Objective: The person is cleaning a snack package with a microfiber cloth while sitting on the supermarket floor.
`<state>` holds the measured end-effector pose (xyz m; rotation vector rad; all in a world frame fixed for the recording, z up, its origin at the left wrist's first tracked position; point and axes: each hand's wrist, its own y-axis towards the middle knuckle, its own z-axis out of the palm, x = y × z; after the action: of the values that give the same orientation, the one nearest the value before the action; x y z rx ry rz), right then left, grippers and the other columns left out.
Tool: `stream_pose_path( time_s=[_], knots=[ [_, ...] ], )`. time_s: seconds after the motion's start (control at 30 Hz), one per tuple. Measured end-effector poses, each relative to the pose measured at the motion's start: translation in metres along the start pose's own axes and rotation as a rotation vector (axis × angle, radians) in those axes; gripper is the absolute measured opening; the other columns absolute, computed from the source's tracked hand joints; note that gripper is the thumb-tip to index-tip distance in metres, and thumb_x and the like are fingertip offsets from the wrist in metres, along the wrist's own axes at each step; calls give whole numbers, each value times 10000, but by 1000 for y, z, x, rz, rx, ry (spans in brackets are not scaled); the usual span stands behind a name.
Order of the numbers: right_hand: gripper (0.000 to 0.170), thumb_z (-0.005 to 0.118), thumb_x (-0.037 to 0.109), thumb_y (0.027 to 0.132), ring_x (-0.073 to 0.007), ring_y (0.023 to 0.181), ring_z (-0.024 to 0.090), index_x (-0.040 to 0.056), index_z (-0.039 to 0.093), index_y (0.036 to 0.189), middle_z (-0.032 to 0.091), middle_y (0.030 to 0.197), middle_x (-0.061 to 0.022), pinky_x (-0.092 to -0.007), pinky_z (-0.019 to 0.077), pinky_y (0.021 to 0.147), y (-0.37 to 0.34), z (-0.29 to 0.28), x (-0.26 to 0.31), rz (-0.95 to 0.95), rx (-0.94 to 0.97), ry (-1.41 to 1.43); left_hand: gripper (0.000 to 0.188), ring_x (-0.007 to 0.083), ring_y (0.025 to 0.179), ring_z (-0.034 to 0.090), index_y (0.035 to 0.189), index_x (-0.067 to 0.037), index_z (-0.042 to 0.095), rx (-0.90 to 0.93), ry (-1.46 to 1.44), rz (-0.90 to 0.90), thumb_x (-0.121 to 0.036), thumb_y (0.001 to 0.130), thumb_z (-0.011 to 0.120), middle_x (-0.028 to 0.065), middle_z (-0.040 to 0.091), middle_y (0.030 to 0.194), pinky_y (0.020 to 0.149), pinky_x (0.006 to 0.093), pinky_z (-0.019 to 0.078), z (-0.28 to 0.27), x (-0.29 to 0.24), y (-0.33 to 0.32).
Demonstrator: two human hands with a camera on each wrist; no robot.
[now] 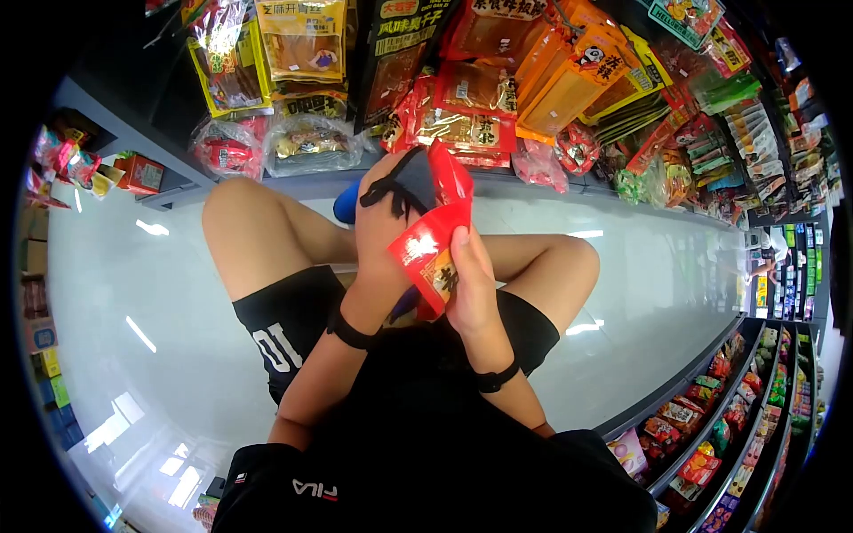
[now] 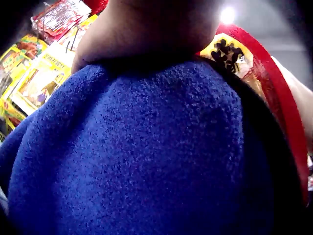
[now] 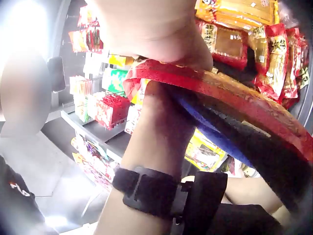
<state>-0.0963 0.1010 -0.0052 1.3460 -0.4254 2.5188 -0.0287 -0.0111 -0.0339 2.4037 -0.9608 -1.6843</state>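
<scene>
Okay, right hand [image 1: 473, 291] pinches a red packet [image 1: 431, 253], thumb on its face, above the legs [image 1: 258, 222]. Left hand [image 1: 380, 222] is just beside it, at a blue cloth [image 2: 146, 142], black cord [image 1: 391, 192] across its back; fingers hidden, can't tell their grip. Snack packs [image 1: 475, 115] ahead.

The shirt [image 1: 426, 417] is black with white lettering [image 1: 315, 489]. The shorts [image 1: 289, 306] are black too, with large white numerals [image 1: 277, 349]. Both wrist straps [image 1: 349, 331] are black.
</scene>
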Motion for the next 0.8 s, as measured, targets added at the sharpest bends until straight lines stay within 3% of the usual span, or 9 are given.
stream_pose_path(
  time_s=[0.07, 0.1, 0.13, 0.23, 0.37, 0.47, 0.63, 0.73, 0.8],
  knots=[
    [511, 416, 323, 1075, -126, 1261, 482, -1, 373, 1469, 502, 1403, -59, -294, 370, 1070, 0, 6, 2, -65, -108, 85, 634, 340, 1334, 421, 1357, -21, 533, -198, -418, -94, -169, 787, 768, 165, 412, 1477, 1081, 408, 385, 7, -17, -10],
    [503, 412, 336, 1075, -145, 1269, 497, 0, 395, 1449, 505, 1406, -67, -314, 388, 1071, 0, 7, 4, -70, -128, 153, 720, 359, 1370, 392, 1395, 14, 471, -150, -235, -95, -165, 776, 794, 203, 340, 1508, 1085, 406, 380, 6, -24, -14],
    [502, 412, 330, 1074, -157, 1273, 505, 10, 382, 1461, 507, 1407, -79, -329, 405, 1067, 1, 4, 6, -95, -140, 168, 757, 433, 1425, 303, 1451, 18, 396, -119, -30, 163, -226, 828, 750, 254, 272, 1540, 1125, 475, 317, 4, -33, -20],
    [524, 392, 357, 1070, -211, 1188, 575, 13, 377, 1464, 561, 1343, -88, -370, 453, 1035, 8, 6, 20, -146, -246, 272, 701, 523, 1448, 185, 1497, 5, 337, -42, 133, 212, -320, 933, 595, 312, 150, 1581, 1142, 612, 200, 17, -37, -45],
    [502, 396, 364, 1066, -245, 1238, 547, 23, 430, 1434, 558, 1366, -113, -396, 431, 1063, 2, -8, 42, -158, 98, 596, 620, 512, 1465, 145, 1455, -2, 424, 84, -161, 189, -277, 919, 574, 302, 140, 1589, 1164, 604, 159, 12, -46, -47],
    [511, 354, 376, 1072, -277, 1273, 522, 27, 427, 1439, 532, 1412, -120, -417, 405, 1087, -3, -1, 53, -142, -61, 565, 656, 504, 1469, 145, 1469, -5, 403, 75, -201, 302, -285, 908, 598, 301, 135, 1592, 1165, 604, 155, 13, -28, -49],
    [481, 301, 309, 1087, -308, 1353, 453, 46, 380, 1482, 465, 1485, -139, -463, 350, 1139, 0, 1, 58, -167, 207, 749, 650, 424, 1457, 253, 1503, 73, 269, 40, -365, 187, -209, 974, 518, 265, 178, 1600, 1176, 476, 225, 11, -31, -40],
    [511, 331, 329, 1079, -307, 1352, 449, 25, 347, 1490, 456, 1487, -136, -460, 334, 1147, -2, 0, 59, -147, 86, 671, 619, 344, 1442, 319, 1507, 88, 227, 216, -670, 286, -188, 1004, 459, 246, 198, 1601, 1162, 412, 274, -12, -36, -14],
    [495, 326, 309, 1081, -308, 1355, 447, 29, 355, 1489, 456, 1488, -141, -466, 329, 1150, -3, -1, 59, -119, 119, 705, 590, 303, 1431, 345, 1509, 92, 207, -24, -646, 223, -173, 1024, 412, 243, 243, 1584, 1153, 381, 296, 19, -16, -40]
  ],
)
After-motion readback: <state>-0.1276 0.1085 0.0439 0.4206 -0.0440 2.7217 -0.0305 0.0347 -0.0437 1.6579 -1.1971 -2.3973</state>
